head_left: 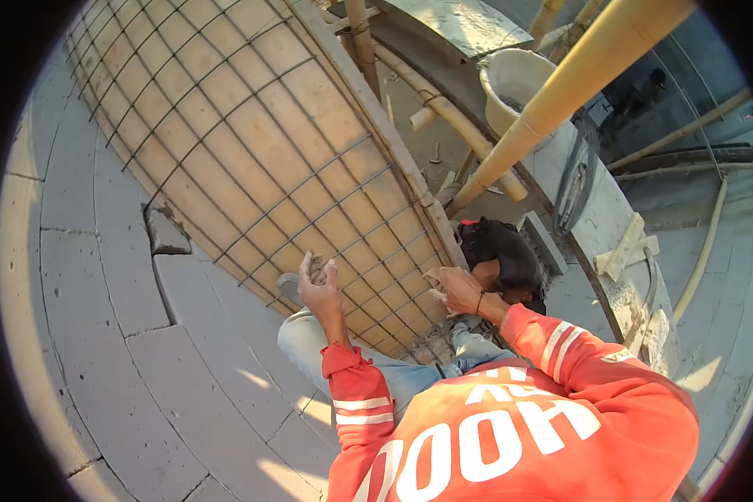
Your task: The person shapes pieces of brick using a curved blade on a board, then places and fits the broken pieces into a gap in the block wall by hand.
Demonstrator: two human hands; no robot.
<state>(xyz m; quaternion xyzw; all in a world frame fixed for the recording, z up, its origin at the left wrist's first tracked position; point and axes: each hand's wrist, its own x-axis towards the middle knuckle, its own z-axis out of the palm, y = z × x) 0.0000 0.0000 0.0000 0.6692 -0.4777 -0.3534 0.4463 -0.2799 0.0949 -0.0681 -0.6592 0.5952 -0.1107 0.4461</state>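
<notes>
A grid of thin steel bars [289,195] lies over a tan wooden board [263,151]. Over the grid's lower left part is my left hand [320,286], its fingers curled upward; whether something small sits between them I cannot make out. My right hand [458,290] is at the board's lower right edge, thumb and fingers apart, with nothing visible in it. Both hands are close to the bars, and contact is unclear. Below them the grid ends near my knees, beside rough grey rubble [431,345].
A person's dark-haired head [510,255] is just right of my right hand. Thick bamboo poles [560,84] cross the upper right, near a pale bucket [519,79]. Grey block walling [100,276] runs along the left, with a broken gap. Wood scraps [623,247] lie at right.
</notes>
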